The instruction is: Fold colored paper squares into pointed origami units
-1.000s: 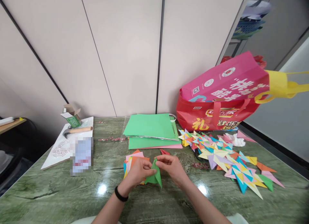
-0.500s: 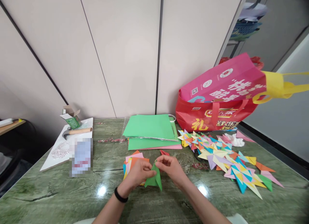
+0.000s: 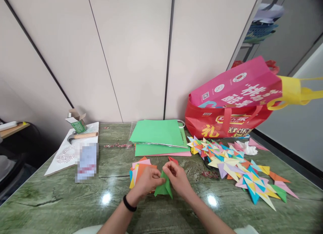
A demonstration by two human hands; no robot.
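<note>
Both hands meet over the green marble table (image 3: 50,207) on a folded green paper piece (image 3: 164,188). My left hand (image 3: 147,181), with a black band at its wrist, pinches the paper's left side. My right hand (image 3: 176,175) pinches its top point with fingers curled. Just behind the left hand lies a small stack of coloured paper squares (image 3: 140,168). A small red folded piece (image 3: 173,159) lies behind the right hand.
A stack of large green and pink sheets (image 3: 158,136) lies at the back. Several folded multicoloured paper stars (image 3: 234,163) spread to the right, before a red and pink bag (image 3: 232,103). At the left, a white board (image 3: 73,146) carries a hammer (image 3: 80,136), small box (image 3: 77,121) and beads.
The hands have kept their pinch on the green paper, shifting slightly; the fingers work at its top point. The view has drifted a little.
</note>
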